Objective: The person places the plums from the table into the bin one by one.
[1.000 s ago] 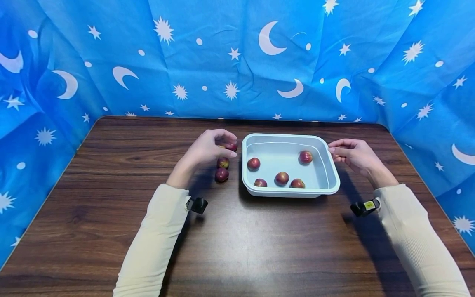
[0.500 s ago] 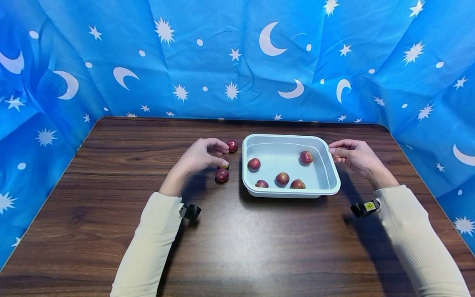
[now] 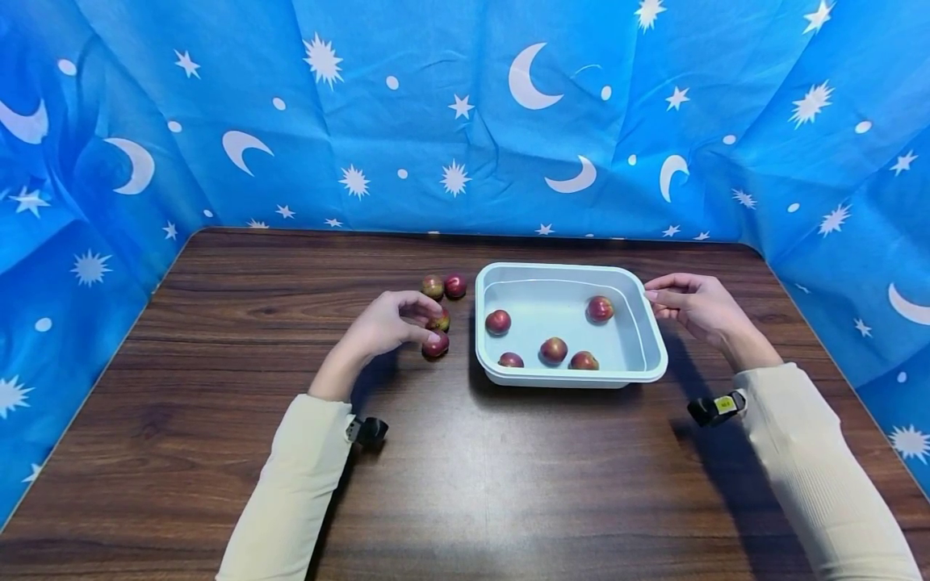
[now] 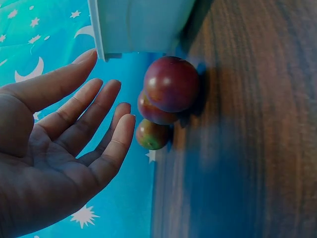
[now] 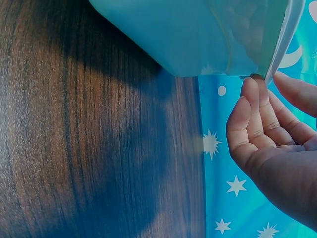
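Observation:
My left hand [image 3: 392, 324] hovers at the left of several plums on the table, fingers loosely spread. Its fingertips overlap the nearest plum [image 3: 435, 346] in the head view, while the left wrist view shows a gap between the fingers and the plums. Behind that one lie a yellow-red plum [image 3: 440, 321], a greenish-brown plum [image 3: 432, 286] and a dark red plum [image 3: 455, 286]. My right hand [image 5: 277, 134] pinches the rim of a white plastic container [image 3: 570, 377] at its right end, thumb and fingers on either side. Several plums, among them one at the back right [image 3: 600, 308], lie inside.
The dark wood-grain table [image 3: 465, 484] reaches back to a blue curtain [image 3: 436, 121] with white moons and stars. Black wrist cameras hang under both cuffs, such as the left wrist camera [image 3: 369, 433].
My left hand has drawn back toward the front, from over the rear plums to beside the nearest one, uncovering the rear pair. My right hand and the container have stayed put.

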Action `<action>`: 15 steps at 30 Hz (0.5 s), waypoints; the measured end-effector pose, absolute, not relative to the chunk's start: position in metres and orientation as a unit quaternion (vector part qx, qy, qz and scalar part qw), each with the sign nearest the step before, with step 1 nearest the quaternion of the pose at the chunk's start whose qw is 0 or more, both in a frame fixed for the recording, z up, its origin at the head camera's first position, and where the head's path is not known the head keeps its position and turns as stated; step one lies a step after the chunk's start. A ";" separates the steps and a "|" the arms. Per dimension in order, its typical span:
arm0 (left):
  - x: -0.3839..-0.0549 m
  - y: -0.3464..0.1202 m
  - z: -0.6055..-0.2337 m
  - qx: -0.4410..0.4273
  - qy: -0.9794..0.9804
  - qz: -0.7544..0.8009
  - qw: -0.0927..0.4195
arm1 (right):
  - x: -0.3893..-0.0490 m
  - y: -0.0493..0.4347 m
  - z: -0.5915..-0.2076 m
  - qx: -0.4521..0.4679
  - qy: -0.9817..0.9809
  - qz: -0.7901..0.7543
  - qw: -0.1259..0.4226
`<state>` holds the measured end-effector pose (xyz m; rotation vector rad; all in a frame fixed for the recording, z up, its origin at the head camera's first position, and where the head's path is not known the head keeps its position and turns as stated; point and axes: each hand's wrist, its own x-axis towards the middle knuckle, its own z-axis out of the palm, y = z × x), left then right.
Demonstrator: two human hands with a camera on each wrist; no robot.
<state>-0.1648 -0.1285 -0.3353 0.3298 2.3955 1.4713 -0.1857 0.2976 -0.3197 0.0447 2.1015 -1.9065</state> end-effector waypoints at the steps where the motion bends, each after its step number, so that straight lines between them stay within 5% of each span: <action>1: -0.164 -0.129 -0.336 0.114 0.835 0.515 0.156 | -0.186 0.298 -0.320 0.015 0.734 -0.662 0.150; 15: -0.161 -0.131 -0.351 0.099 0.846 0.504 0.145 | -0.185 0.296 -0.321 0.007 0.725 -0.673 0.148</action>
